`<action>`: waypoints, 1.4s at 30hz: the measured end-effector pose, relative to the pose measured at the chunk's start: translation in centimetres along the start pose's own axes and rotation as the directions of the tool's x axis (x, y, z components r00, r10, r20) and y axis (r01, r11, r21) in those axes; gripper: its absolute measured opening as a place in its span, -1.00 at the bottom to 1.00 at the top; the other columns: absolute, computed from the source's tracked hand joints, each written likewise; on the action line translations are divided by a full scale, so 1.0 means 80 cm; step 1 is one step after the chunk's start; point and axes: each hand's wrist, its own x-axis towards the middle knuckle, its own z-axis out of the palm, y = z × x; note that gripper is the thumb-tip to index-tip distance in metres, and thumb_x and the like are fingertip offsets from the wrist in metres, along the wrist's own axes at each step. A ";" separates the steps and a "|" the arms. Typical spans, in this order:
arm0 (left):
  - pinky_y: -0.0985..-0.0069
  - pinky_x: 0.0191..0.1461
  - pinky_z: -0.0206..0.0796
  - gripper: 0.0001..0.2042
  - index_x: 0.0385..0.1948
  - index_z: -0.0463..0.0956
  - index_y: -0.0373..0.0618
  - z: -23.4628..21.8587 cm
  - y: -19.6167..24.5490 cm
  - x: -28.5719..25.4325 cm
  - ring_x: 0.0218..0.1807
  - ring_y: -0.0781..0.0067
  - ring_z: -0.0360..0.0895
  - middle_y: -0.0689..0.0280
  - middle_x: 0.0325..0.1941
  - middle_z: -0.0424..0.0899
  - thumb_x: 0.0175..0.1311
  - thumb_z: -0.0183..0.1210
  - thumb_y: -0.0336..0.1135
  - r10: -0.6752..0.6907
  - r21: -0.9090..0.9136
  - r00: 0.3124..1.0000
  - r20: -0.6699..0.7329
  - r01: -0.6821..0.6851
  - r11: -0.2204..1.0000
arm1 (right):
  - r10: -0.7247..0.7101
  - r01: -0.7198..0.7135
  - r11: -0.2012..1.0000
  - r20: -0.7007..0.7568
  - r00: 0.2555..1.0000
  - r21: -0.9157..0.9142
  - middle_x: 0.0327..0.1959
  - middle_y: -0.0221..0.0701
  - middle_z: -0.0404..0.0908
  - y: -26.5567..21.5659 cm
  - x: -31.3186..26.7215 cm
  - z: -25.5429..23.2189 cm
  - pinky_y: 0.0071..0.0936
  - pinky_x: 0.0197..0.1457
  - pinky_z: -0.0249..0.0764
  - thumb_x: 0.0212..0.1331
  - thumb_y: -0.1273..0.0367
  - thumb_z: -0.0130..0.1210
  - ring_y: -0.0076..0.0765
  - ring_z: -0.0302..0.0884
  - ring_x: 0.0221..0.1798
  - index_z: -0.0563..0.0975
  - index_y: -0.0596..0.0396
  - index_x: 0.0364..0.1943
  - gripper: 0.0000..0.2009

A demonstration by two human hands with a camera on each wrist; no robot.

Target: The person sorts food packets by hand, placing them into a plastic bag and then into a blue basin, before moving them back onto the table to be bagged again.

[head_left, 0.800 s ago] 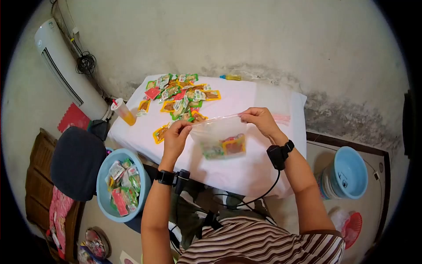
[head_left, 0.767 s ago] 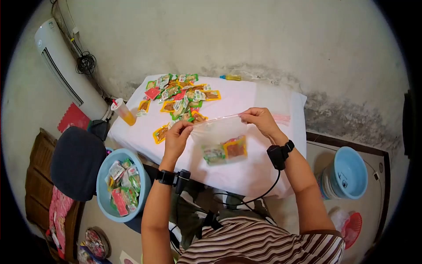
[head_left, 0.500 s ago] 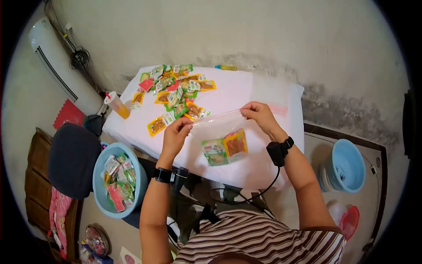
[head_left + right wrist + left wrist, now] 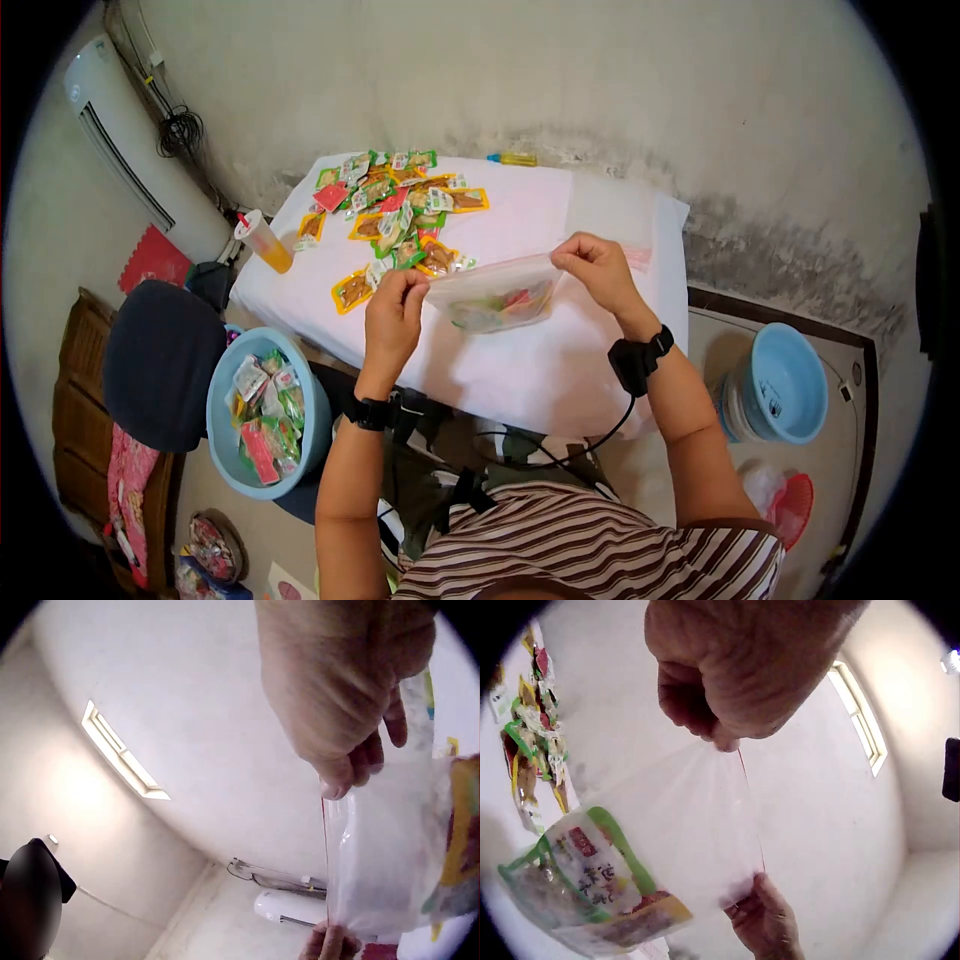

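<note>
A clear zip bag [image 4: 490, 285] with a red line along its mouth is stretched between both hands above the table. My left hand [image 4: 393, 320] pinches its left top corner, and my right hand [image 4: 600, 272] pinches the right one. Inside, at the bottom, lie snack packets [image 4: 592, 874], green-edged and yellow-edged. In the left wrist view the mouth edges run close together in a straight line between the hands. From the head the bag looks foreshortened and the packets show dimly through the plastic.
Loose snack packets [image 4: 395, 215] are heaped on the white-covered table [image 4: 480, 385], with a drink cup [image 4: 264, 243] on their left. Flat clear bags [image 4: 610, 210] lie at the back right. A blue basin [image 4: 322, 440] of packets stands by the left arm; another blue basin [image 4: 805, 400] is at right.
The bag's lower end has swung up and away, so the packets in it look higher and dimmer. Both hands keep their hold on the corners. The head view has shifted slightly.
</note>
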 end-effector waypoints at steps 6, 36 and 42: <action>0.55 -0.30 0.27 -0.93 -0.39 0.43 -0.26 0.011 -0.017 -0.015 -0.41 0.38 0.41 0.21 -0.44 0.47 0.21 0.06 -0.46 -0.112 -0.081 0.994 0.021 0.113 0.990 | -0.031 0.031 0.996 0.009 0.999 0.086 -0.41 -0.54 0.52 0.029 -0.007 0.009 -0.67 -0.18 0.33 0.13 0.48 0.12 -0.67 0.39 -0.32 0.53 0.17 -0.39 -0.95; 0.59 -0.25 0.24 -0.93 -0.40 0.42 -0.26 0.029 -0.042 -0.007 -0.35 0.50 0.37 0.29 -0.44 0.43 0.23 0.06 -0.46 -0.072 -0.207 0.997 0.003 0.071 0.976 | -0.031 0.031 0.998 -0.013 0.999 0.055 -0.52 -0.48 0.51 0.038 0.003 0.003 -0.63 -0.27 0.35 0.17 0.46 0.04 -0.61 0.40 -0.41 0.51 0.20 -0.48 -0.88; 0.68 -0.21 0.26 -0.95 -0.32 0.48 -0.23 0.042 -0.040 -0.014 -0.27 0.66 0.38 0.41 -0.31 0.50 0.23 0.08 -0.50 -0.281 -0.575 0.956 0.088 0.279 0.769 | -0.025 0.033 0.993 -0.068 0.997 0.116 -0.53 -0.52 0.50 0.046 0.008 0.007 -0.65 -0.27 0.33 0.18 0.38 0.06 -0.64 0.39 -0.41 0.51 0.16 -0.43 -0.86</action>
